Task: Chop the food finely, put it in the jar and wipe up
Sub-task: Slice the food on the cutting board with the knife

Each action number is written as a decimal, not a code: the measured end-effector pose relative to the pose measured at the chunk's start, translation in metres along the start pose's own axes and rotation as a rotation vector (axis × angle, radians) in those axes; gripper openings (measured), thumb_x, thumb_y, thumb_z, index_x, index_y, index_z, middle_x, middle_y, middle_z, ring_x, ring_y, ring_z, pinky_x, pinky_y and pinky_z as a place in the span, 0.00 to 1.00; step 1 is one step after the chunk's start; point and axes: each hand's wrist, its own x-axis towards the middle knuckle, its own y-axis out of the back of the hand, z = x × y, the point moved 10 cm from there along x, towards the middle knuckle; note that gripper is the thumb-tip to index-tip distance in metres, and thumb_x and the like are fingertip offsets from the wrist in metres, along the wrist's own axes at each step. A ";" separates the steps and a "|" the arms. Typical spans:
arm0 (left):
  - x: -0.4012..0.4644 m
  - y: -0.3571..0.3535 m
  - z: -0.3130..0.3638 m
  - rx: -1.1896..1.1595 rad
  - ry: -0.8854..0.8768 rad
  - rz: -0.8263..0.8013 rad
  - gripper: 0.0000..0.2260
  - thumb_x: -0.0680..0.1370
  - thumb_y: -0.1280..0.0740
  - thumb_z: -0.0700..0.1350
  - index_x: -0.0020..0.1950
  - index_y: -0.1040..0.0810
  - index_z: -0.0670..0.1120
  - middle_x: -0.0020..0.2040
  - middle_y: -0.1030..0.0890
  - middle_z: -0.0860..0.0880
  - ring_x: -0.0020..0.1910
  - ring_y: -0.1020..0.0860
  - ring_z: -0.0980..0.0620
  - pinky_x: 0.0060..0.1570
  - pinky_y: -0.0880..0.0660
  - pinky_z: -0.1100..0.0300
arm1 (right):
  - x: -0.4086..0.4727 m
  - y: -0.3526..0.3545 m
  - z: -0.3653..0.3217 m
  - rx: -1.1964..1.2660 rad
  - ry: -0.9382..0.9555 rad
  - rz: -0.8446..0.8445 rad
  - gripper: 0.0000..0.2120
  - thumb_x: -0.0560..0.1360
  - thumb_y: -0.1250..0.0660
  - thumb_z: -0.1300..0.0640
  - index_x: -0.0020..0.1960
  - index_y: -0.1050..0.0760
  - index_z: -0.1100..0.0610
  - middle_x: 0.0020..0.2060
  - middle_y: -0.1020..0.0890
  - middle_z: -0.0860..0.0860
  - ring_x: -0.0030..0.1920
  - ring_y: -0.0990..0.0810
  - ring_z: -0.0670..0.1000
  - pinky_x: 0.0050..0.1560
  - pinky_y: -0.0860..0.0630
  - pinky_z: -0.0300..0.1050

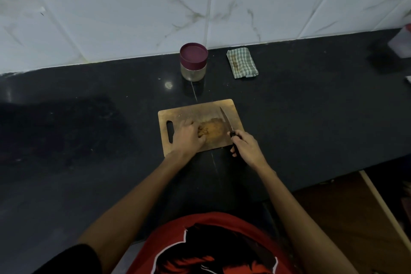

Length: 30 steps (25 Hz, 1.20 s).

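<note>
Here, the brown food (212, 132) is held down on the wooden board (195, 111) by the curled left hand (189, 137), while the knife (226, 123) is gripped by the right hand (245, 148), and the jar (193, 62) is kept shut on the desk (311, 107).

A dim kitchen: dark stone counter (311, 107) against white marble-veined wall tiles (133, 6), brown floor (344, 218) at right.
</note>
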 end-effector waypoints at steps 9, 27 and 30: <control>0.031 -0.003 0.017 0.009 -0.101 0.011 0.11 0.75 0.33 0.47 0.57 0.23 0.45 0.58 0.24 0.47 0.61 0.29 0.48 0.60 0.32 0.52 | 0.015 0.001 -0.006 0.012 -0.057 0.010 0.10 0.83 0.42 0.57 0.59 0.24 0.56 0.42 0.23 0.52 0.38 0.24 0.46 0.35 0.26 0.37; 0.030 -0.006 0.008 -0.090 -0.051 0.054 0.11 0.75 0.31 0.49 0.56 0.22 0.49 0.58 0.23 0.50 0.60 0.29 0.51 0.62 0.35 0.53 | 0.016 -0.016 0.002 -0.001 -0.084 -0.040 0.10 0.84 0.45 0.54 0.58 0.27 0.55 0.42 0.22 0.52 0.36 0.24 0.46 0.33 0.28 0.39; 0.031 -0.005 0.009 -0.078 -0.059 0.059 0.12 0.75 0.32 0.49 0.57 0.22 0.49 0.58 0.24 0.49 0.60 0.29 0.50 0.61 0.35 0.53 | 0.017 -0.014 -0.004 -0.052 -0.033 -0.035 0.09 0.84 0.45 0.55 0.61 0.29 0.54 0.40 0.23 0.50 0.36 0.26 0.45 0.35 0.29 0.39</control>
